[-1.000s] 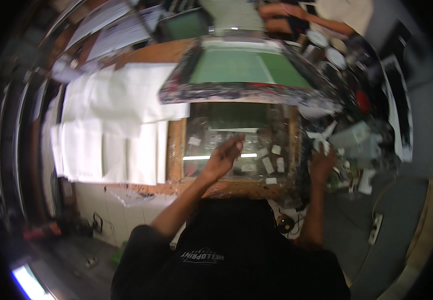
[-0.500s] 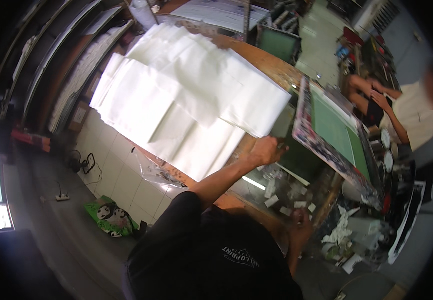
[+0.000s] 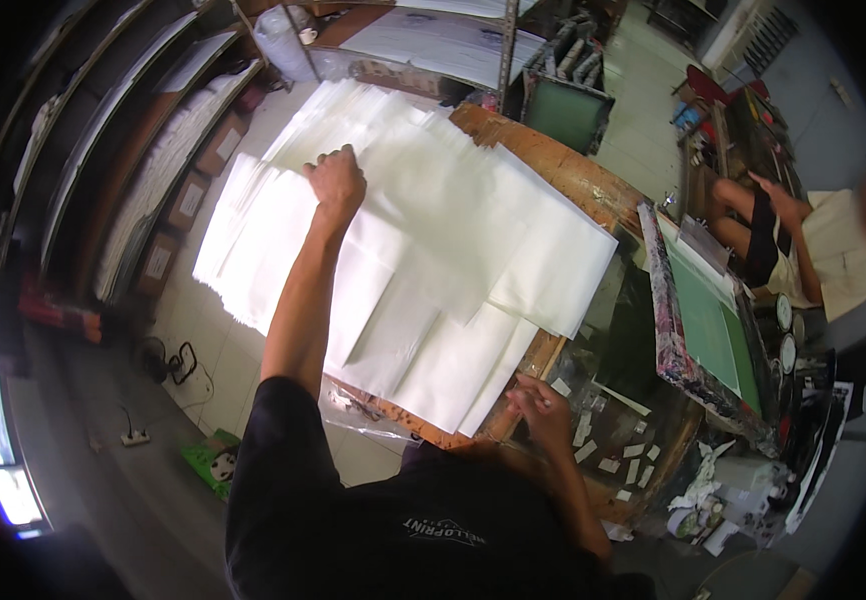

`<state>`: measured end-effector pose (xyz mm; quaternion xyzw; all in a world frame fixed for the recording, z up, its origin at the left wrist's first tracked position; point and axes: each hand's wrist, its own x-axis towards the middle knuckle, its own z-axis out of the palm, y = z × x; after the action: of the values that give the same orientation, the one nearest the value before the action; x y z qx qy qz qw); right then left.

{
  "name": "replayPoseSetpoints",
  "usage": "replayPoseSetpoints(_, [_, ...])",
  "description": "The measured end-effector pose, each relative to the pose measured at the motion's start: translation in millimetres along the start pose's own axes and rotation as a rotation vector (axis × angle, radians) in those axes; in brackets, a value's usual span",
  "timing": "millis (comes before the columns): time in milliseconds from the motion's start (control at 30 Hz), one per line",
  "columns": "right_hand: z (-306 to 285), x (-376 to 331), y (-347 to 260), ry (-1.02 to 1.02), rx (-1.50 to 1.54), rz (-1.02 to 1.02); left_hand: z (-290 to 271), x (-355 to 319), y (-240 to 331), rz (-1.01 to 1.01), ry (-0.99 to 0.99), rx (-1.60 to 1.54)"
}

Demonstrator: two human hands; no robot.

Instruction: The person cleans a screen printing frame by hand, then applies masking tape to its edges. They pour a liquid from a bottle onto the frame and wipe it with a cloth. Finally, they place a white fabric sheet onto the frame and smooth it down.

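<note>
White sheets [image 3: 423, 250], big overlapping stack fanned across round wooden table [image 3: 563, 175], overhanging its left edge. Left hand [image 3: 336, 180] at far-left part of stack, fingers curled shut, pinching a sheet's edge, likely to peel one off. Right hand [image 3: 543, 405] at stack's near-right corner, fingers together, resting there; grip on anything, cannot tell. Right of stack: glass printing bed [image 3: 618, 420] dotted with tape bits, then hinged screen-printing frame [image 3: 708, 325] with green mesh tilted up, leaving bed open. Far right, another person [image 3: 803, 245] seated.
</note>
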<state>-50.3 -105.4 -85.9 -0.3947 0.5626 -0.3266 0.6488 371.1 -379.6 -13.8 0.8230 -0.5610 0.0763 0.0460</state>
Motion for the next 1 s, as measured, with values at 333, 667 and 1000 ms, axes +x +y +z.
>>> replayPoseSetpoints(333, [54.0,136.1,-34.3,0.14,0.565,-0.109,-207.1,-99.8,127.3,0.542,-0.382,-0.951])
replayPoseSetpoints(667, [-38.7,181.2,-38.4,-0.067,0.663,-0.152,-107.0,-41.6,86.9,0.229,-0.45,-1.093])
replayPoseSetpoints(1000, [-178.3,243.7,2.9,0.76,-0.268,-0.312,76.1,-98.5,187.7,0.184,0.078,-0.414])
